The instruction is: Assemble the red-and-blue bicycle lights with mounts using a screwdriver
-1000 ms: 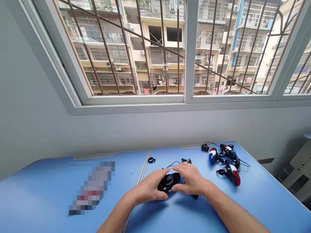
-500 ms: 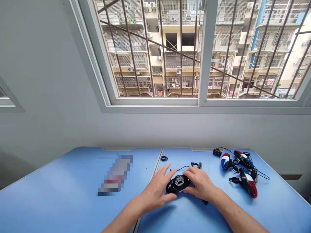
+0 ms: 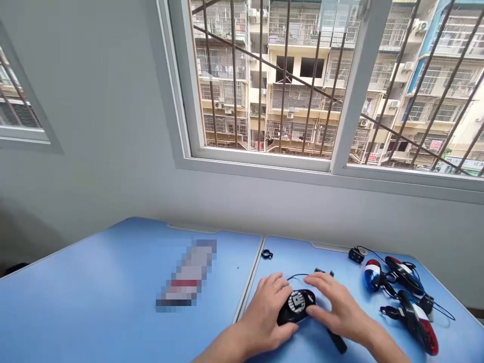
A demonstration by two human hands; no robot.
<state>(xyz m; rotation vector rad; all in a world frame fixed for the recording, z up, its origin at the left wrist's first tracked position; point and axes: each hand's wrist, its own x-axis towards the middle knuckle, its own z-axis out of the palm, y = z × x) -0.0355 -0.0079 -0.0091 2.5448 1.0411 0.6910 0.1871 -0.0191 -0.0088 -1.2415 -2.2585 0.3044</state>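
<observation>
A black oval device (image 3: 297, 304) with a round grille on its upper face lies between my two hands on the blue table. My left hand (image 3: 267, 313) wraps round its left end, thumb at the near side. On the right, my right hand (image 3: 335, 305) has its fingers spread, with the thumb at the device's right edge. A black strap-like piece (image 3: 336, 342) sticks out below my right hand. Behind that hand a small black bracket (image 3: 324, 272) is partly hidden, and a thin black cable runs near it.
On the right lie red, white and blue lamp units (image 3: 419, 322) with tangled cables and a small black box (image 3: 356, 255). A black ring clamp (image 3: 266, 254) sits near the seam of the blue table (image 3: 113, 282). A pixelated item (image 3: 189, 275) lies left.
The view has turned and tilted. My left hand has closed round the device's left end, and my right hand has loosened, its fingers spreading. The device is turned at a steeper slant.
</observation>
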